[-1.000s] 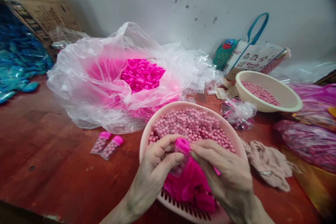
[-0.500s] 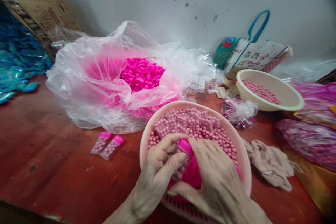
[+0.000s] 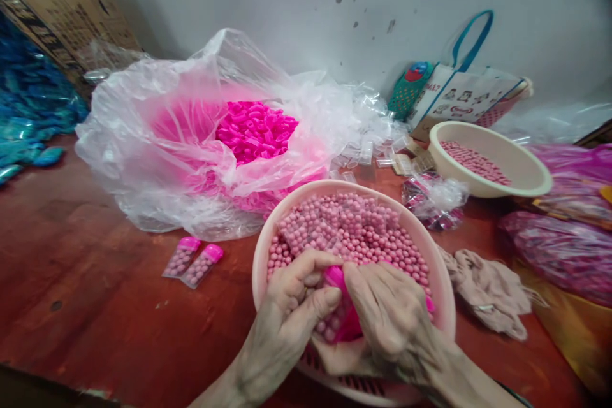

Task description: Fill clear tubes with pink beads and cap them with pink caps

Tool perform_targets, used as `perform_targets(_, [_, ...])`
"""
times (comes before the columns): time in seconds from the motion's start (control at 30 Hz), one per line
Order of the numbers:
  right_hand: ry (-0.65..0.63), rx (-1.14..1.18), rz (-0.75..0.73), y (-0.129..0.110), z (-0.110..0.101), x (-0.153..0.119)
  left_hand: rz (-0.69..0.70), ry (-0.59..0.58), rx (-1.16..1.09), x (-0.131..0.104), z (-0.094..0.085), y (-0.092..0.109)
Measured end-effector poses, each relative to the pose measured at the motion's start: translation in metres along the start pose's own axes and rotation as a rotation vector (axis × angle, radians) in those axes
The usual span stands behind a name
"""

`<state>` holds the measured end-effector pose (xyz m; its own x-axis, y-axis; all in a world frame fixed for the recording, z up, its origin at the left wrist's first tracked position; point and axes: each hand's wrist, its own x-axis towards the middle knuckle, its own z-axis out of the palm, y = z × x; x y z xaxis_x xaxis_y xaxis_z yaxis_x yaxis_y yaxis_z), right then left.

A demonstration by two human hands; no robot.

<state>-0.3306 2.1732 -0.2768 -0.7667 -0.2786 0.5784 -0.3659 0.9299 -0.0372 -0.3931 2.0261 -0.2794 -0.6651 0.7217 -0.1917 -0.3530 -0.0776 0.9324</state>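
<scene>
Above the near side of a pink basket (image 3: 258, 268) full of pink beads (image 3: 396, 243), my left hand (image 3: 291, 312) is closed around a small clear container (image 3: 329, 326) of beads with a bright pink cap (image 3: 336, 276). My right hand (image 3: 394, 319) is closed too, its fingers pressed against the cap from the right. Something bright pink shows below the cap between the hands; its shape is mostly hidden. Two capped containers of beads (image 3: 201, 264) lie side by side on the red table to the left.
Behind the basket stands a plastic bag (image 3: 143, 134) of pink caps (image 3: 258, 131), with clear empty containers (image 3: 366, 152) beside it. A cream bowl (image 3: 526, 172), a crumpled cloth (image 3: 492, 293) and purple-pink bags (image 3: 564, 255) are at the right. Blue packets (image 3: 29, 115) lie far left.
My right hand's fingers have curled in tighter around the cap, and its thumb has moved under the container. My left hand keeps its hold. The view has shifted slightly.
</scene>
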Motion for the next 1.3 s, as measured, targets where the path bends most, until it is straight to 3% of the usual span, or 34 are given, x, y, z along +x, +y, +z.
perform_targets(0.1, [-0.002, -0.008, -0.011, 0.0, 0.001, 0.001, 0.003, 0.009, 0.006, 0.001, 0.001, 0.0])
perform_targets(0.33, [-0.01, 0.12, 0.204, -0.004, 0.003, 0.001, 0.017, 0.104, -0.014, 0.002, 0.008, 0.01])
perform_targets(0.53, [-0.084, 0.081, 0.255, -0.008, 0.003, 0.001, -0.054, 0.064, 0.14, 0.0, 0.006, 0.006])
perform_targets(0.7, [-0.022, 0.101, 0.166, -0.01, 0.004, -0.005, -0.066, -0.015, 0.301, -0.002, 0.005, 0.008])
perform_targets(0.87, [0.011, 0.12, 0.099, -0.007, -0.001, -0.002, -0.085, 0.032, 0.39, -0.007, 0.01, 0.007])
perform_targets(1.07, [-0.046, 0.142, 0.068, -0.005, -0.006, 0.007, -0.06, -0.074, 0.354, -0.001, 0.014, 0.009])
perform_targets(1.2, [-0.092, 0.209, 0.187, -0.004, -0.008, -0.002, -0.078, -0.09, 0.234, 0.006, 0.013, 0.01])
perform_targets(1.3, [-0.172, 0.442, 0.429, 0.003, -0.015, -0.014, -0.084, -0.093, 0.165, 0.006, 0.007, 0.01])
